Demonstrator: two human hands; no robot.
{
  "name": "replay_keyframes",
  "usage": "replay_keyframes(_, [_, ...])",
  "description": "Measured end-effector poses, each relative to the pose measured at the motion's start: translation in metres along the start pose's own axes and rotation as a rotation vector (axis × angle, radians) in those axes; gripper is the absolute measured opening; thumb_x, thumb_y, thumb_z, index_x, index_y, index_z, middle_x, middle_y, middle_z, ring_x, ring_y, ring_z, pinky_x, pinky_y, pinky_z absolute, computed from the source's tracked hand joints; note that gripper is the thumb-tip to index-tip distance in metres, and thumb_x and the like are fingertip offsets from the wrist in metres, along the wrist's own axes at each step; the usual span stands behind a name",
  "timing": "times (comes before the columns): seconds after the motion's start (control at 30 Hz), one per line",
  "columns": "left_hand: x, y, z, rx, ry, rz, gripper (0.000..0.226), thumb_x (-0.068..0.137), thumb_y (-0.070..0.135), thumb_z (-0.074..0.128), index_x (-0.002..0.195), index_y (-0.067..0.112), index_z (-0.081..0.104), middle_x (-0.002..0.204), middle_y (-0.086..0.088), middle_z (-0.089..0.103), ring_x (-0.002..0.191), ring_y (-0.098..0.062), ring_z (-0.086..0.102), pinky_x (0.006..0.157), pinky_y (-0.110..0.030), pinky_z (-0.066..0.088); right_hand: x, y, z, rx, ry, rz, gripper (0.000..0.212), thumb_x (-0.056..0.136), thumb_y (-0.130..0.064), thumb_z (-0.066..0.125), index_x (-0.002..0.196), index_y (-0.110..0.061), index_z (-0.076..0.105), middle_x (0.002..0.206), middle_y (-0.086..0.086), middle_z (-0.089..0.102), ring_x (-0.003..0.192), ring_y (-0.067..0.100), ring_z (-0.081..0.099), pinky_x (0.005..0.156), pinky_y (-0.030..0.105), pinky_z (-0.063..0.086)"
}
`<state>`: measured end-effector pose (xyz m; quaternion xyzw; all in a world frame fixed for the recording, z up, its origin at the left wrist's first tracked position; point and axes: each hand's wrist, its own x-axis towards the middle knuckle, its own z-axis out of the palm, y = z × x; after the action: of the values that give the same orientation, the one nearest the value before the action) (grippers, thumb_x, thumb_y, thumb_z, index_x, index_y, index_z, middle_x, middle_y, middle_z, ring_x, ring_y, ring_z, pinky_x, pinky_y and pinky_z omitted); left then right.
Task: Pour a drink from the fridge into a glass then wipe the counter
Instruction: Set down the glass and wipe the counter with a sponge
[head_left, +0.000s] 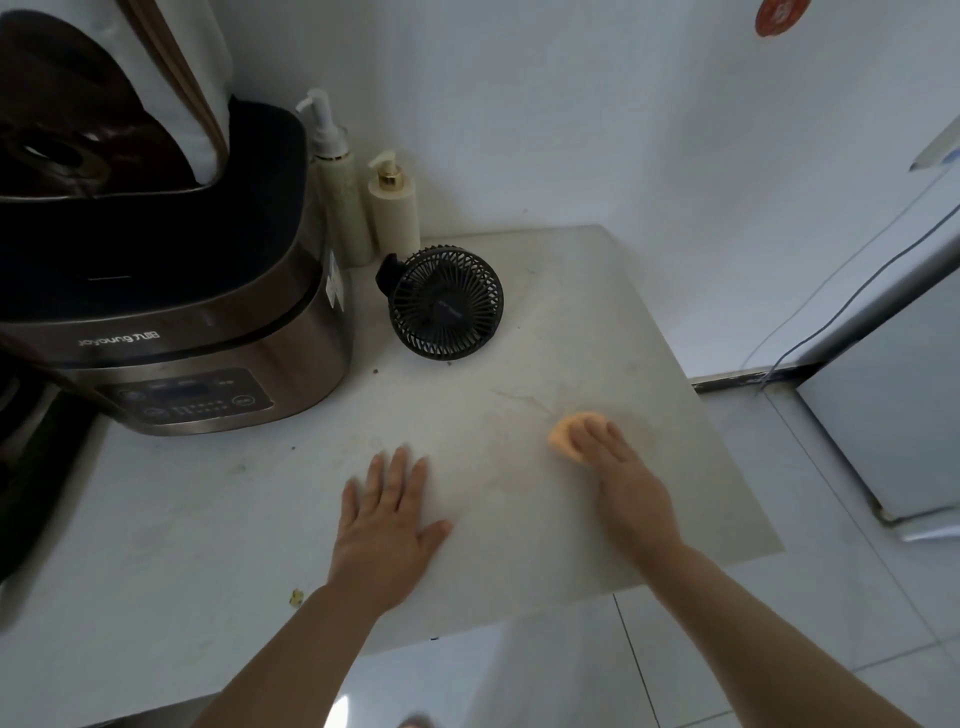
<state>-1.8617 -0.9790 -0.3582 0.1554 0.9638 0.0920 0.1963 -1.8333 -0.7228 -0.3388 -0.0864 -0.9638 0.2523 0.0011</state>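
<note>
Left hand (387, 525) flat, empty, on counter (208, 519); right hand (623, 483) flat over half-hidden orange pad (563, 434), perhaps sponge

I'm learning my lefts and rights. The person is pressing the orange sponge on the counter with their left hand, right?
Not quite. The head view shows the orange sponge under the right hand, whose straight fingers press it on the counter. The left hand lies flat on the counter and holds nothing.
</note>
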Motion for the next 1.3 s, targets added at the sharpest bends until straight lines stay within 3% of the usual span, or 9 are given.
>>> replay_keyframes(0.13, [-0.001,0.000,-0.002,-0.003,-0.002,0.009,0.111,0.037,0.077,-0.044,0.133,0.022,-0.033,0.141,0.008,-0.039,0.137,-0.012,-0.032,0.117,-0.041,-0.014,0.022,0.016,-0.014,-0.018,0.154,0.155,0.058,0.088,0.009,0.034,0.141,-0.016,0.036,0.152,0.007,0.030,0.143,0.028,0.019,0.115,0.041,0.020])
replay_keyframes(0.3, [0.000,0.001,-0.003,0.016,-0.033,0.009,0.112,0.036,0.076,-0.045,0.133,0.021,-0.034,0.141,0.007,-0.041,0.135,-0.012,-0.033,0.117,-0.041,-0.014,0.042,0.012,0.007,-0.084,-0.071,0.235,0.048,0.100,-0.017,0.028,0.147,-0.016,0.018,0.158,0.007,0.011,0.146,0.026,0.005,0.117,0.043,0.010])
replay_keyframes(0.47, [-0.001,0.002,-0.004,0.020,-0.042,0.004,0.112,0.036,0.076,-0.046,0.132,0.020,-0.033,0.140,0.007,-0.040,0.134,-0.011,-0.033,0.117,-0.041,-0.014,0.034,-0.006,0.026,-0.176,-0.212,0.049,0.048,0.100,-0.029,0.020,0.147,-0.023,0.014,0.158,0.001,0.005,0.146,0.027,-0.001,0.116,0.044,0.006])
replay_keyframes(0.6, [-0.001,0.003,-0.005,0.018,-0.044,0.005,0.112,0.035,0.076,-0.046,0.132,0.020,-0.033,0.140,0.007,-0.041,0.132,-0.010,-0.034,0.117,-0.042,-0.014,0.016,0.001,0.021,-0.213,-0.222,-0.035,0.079,0.076,-0.048,-0.006,0.147,-0.024,0.017,0.158,0.001,0.008,0.146,0.027,0.004,0.116,0.041,0.009])
replay_keyframes(0.67, [-0.001,0.003,-0.006,0.019,-0.047,0.005,0.112,0.035,0.076,-0.047,0.132,0.020,-0.033,0.140,0.007,-0.040,0.132,-0.011,-0.035,0.117,-0.042,-0.014,0.025,0.010,0.013,-0.232,-0.203,0.070,0.068,0.086,-0.047,0.000,0.148,-0.023,0.013,0.158,0.002,0.004,0.146,0.026,0.001,0.116,0.041,0.008])
replay_keyframes(0.73, [0.000,0.003,-0.005,0.024,-0.050,0.005,0.111,0.036,0.075,-0.047,0.132,0.022,-0.034,0.141,0.006,-0.041,0.132,-0.013,-0.035,0.116,-0.042,-0.014,0.042,0.012,0.008,-0.239,-0.156,0.176,0.050,0.099,-0.031,0.019,0.148,-0.020,0.012,0.159,0.005,0.004,0.146,0.027,0.001,0.116,0.042,0.009])
replay_keyframes(0.8, [0.000,0.002,-0.005,0.032,-0.050,0.007,0.109,0.036,0.074,-0.047,0.132,0.023,-0.035,0.141,0.005,-0.041,0.132,-0.015,-0.036,0.116,-0.041,-0.014,0.058,0.004,0.010,-0.229,-0.143,0.207,0.049,0.101,-0.024,0.023,0.148,-0.020,0.011,0.159,0.005,0.003,0.145,0.028,0.000,0.116,0.043,0.009])
replay_keyframes(1.13, [0.000,0.001,-0.003,0.018,-0.033,0.016,0.109,0.036,0.075,-0.046,0.132,0.025,-0.034,0.141,0.007,-0.040,0.133,-0.011,-0.034,0.116,-0.041,-0.014,0.027,-0.036,0.040,-0.172,-0.312,-0.195,0.059,0.088,-0.034,0.013,0.146,-0.027,0.020,0.158,-0.001,0.010,0.146,0.028,0.004,0.116,0.041,0.008])
replay_keyframes(1.3, [0.000,0.001,-0.004,0.033,-0.035,0.006,0.110,0.034,0.072,-0.049,0.131,0.025,-0.034,0.140,0.007,-0.040,0.137,-0.013,-0.032,0.118,-0.042,-0.012,0.034,-0.010,0.020,-0.191,-0.304,-0.103,0.058,0.088,-0.023,0.016,0.145,-0.023,0.024,0.157,0.002,0.014,0.145,0.028,0.007,0.116,0.042,0.010])
